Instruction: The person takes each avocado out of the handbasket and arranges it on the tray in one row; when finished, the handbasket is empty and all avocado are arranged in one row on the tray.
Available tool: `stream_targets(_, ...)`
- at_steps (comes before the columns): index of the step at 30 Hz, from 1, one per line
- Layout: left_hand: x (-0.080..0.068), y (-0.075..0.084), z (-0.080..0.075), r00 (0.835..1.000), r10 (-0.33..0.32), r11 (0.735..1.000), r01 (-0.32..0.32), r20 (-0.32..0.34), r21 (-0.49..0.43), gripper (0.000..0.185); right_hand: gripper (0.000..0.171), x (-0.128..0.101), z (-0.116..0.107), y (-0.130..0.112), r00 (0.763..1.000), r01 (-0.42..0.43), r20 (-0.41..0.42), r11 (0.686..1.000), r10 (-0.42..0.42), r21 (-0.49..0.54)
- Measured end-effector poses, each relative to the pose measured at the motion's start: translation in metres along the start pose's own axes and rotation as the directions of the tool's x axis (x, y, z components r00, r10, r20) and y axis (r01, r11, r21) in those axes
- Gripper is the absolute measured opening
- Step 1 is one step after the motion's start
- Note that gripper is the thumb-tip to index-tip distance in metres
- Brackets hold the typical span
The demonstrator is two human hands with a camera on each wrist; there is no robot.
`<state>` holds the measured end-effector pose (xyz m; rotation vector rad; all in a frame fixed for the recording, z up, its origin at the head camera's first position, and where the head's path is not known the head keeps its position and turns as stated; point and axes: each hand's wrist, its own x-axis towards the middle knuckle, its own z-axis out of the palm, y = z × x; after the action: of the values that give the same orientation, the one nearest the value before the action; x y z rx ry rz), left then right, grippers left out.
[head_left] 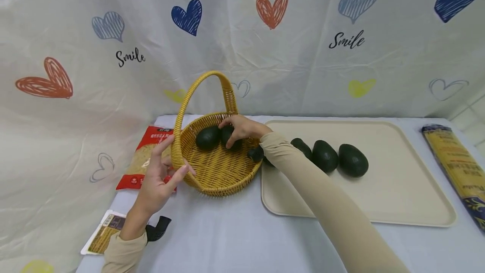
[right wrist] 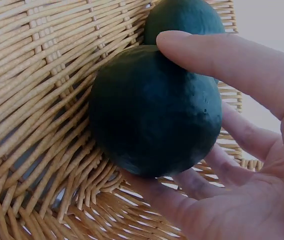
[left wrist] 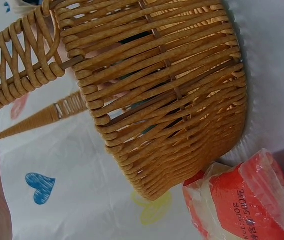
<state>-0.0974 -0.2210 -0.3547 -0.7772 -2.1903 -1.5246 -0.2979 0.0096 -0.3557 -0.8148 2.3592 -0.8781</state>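
Even, bright, soft light with faint shadows; the head view bows at its edges, while both wrist views look slightly soft up close.

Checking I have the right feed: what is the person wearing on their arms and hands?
Both arms wear close-fitting beige long sleeves, the left sleeve ending at the wrist and the right sleeve likewise. The left hand and right hand are bare: no gloves, rings or watch show. No cables or markings are visible.

Basket [head_left: 217, 172] left of tray [head_left: 398, 205]
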Motion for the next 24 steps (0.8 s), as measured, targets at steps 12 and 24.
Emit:
stream_targets(12, 0.0, 0.003, -0.001, 1.0, -0.026, 1.0, 0.026, -0.005, 0.014, 0.085, 0.077, -0.002, 0.0, 0.001, 0.999, -0.019, 0.044, 0.999, 0.018, 0.027)
stream_targets(24, -0.001, 0.002, 0.002, 1.0, 0.009, 1.0, -0.009, 0.006, -0.007, 0.085, 0.075, -0.012, -0.003, -0.003, 0.997, 0.039, 0.061, 0.998, -0.036, -0.047)
